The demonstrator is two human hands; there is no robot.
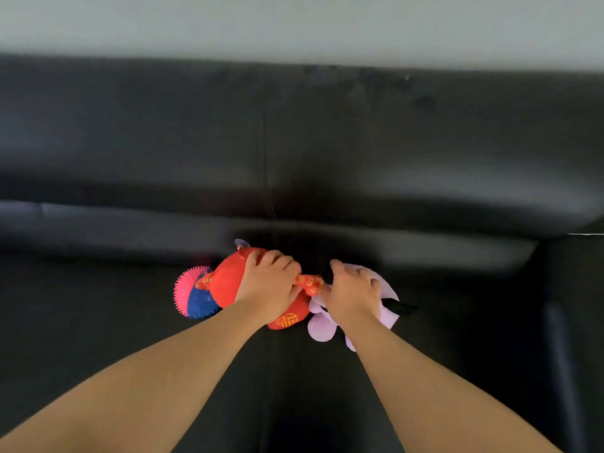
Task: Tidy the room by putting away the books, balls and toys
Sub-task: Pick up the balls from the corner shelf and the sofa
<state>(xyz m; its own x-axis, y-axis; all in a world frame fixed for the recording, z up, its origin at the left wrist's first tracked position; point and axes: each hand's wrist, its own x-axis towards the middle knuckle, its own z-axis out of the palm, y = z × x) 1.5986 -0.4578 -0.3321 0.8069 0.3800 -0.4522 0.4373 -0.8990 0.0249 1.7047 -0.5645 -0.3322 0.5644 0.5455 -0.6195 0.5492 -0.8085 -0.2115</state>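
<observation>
Left hand (268,286): fingers curled down over the top of a red plush toy (225,282) with gold embroidered markings; it grips the toy from above. A red and gold limb of that toy sticks out between the two hands.

Right hand (353,292): fingers curled over a soft lilac plush toy (322,325), holding it against the seat. The thumb lies close to the red limb; contact cannot be confirmed. A small dark part juts out at the lilac toy's right side; what it is cannot be told.

Adjacent item: a spiky rubber ball (192,295), half pink and half blue, rests against the left side of the red plush toy. Neither hand touches it.

Progress, as judged: pick-up stage only. Both plush toys are in hand but lie on the seat, not lifted or stowed. The ball remains to be collected. No books and no storage container are in view, so the rest of the task cannot be assessed.

Surface and room: all three items sit near the back of the seat of a black leather sofa (130,322), close to a cushion seam, below the backrest. A plain pale wall (294,24) runs behind. The frame is somewhat blurred.
</observation>
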